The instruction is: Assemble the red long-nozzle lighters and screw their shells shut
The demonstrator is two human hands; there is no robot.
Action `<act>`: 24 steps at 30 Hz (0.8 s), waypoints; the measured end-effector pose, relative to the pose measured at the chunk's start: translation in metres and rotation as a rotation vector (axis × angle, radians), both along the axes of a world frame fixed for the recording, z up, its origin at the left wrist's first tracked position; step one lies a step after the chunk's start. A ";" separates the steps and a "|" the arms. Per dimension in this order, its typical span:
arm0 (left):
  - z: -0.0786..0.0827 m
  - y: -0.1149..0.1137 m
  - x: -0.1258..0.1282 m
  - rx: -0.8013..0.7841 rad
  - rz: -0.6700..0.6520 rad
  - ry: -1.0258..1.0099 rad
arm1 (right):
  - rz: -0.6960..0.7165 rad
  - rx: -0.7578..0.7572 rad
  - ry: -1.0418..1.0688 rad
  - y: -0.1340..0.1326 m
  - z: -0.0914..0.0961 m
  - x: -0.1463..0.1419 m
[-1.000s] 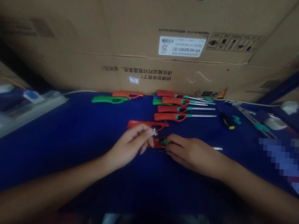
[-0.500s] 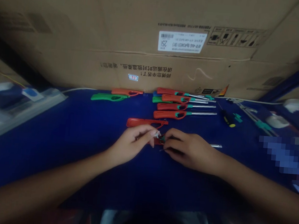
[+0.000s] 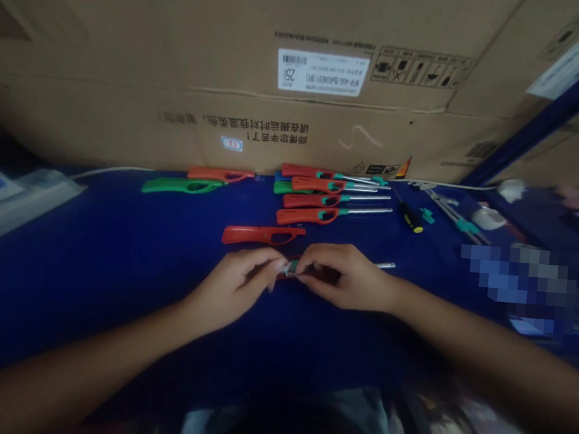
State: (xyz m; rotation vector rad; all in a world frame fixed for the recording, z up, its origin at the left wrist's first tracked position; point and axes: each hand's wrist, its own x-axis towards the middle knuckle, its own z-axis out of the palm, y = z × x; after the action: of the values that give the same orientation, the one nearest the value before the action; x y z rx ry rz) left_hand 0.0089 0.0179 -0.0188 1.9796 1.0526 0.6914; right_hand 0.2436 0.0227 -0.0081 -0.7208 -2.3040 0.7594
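My left hand [image 3: 241, 281] pinches a small pale part [image 3: 286, 269] between thumb and fingertips. Right beside it, the fingers of my right hand [image 3: 352, 275] are closed on a small green part [image 3: 293, 265]. Under the fingertips a red lighter casing shows only in slivers. A metal tube [image 3: 386, 265] sticks out beyond my right hand. Just above the hands lies an opened red lighter shell half [image 3: 263, 233]. Behind it are several red, orange and green gas lighters [image 3: 304, 215] with metal tubes, side by side.
A green casing [image 3: 184, 187] and an orange casing [image 3: 217, 174] lie at the back left. Toward the right are a black-and-yellow screwdriver [image 3: 410, 218], a green plastic piece [image 3: 426, 216] and loose metal tubes [image 3: 450, 213]. A large cardboard box [image 3: 127, 110] stands behind the blue table.
The view has swung right, so things sit further left in the picture. My two hands are closer together, with the pale part now against the green one.
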 end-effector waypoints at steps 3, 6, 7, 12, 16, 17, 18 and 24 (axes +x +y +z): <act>-0.003 0.001 -0.001 0.008 -0.005 -0.013 | -0.007 -0.052 0.037 0.000 0.000 0.000; -0.003 0.001 -0.001 -0.019 -0.009 -0.032 | -0.020 -0.191 0.073 0.001 -0.002 0.000; -0.002 0.002 -0.001 -0.033 -0.013 -0.043 | -0.020 -0.255 0.083 0.002 -0.003 0.000; -0.001 0.003 0.001 -0.089 0.028 -0.119 | -0.005 -0.514 0.144 0.007 -0.006 0.002; 0.000 0.000 0.001 -0.041 0.081 -0.101 | -0.037 -0.445 0.145 0.006 -0.004 0.002; 0.001 -0.001 0.001 -0.024 0.079 -0.080 | -0.052 -0.435 0.132 0.005 -0.004 0.002; 0.002 -0.002 0.000 -0.014 0.070 -0.055 | -0.065 -0.442 0.116 0.003 -0.003 0.002; 0.008 -0.007 -0.001 0.029 -0.011 0.057 | -0.083 -0.517 0.081 -0.003 -0.002 0.000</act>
State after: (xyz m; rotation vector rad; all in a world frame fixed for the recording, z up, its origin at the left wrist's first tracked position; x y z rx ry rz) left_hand 0.0080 0.0113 -0.0109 2.0396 1.0698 0.6515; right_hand 0.2440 0.0194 -0.0097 -0.9795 -2.0012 1.3404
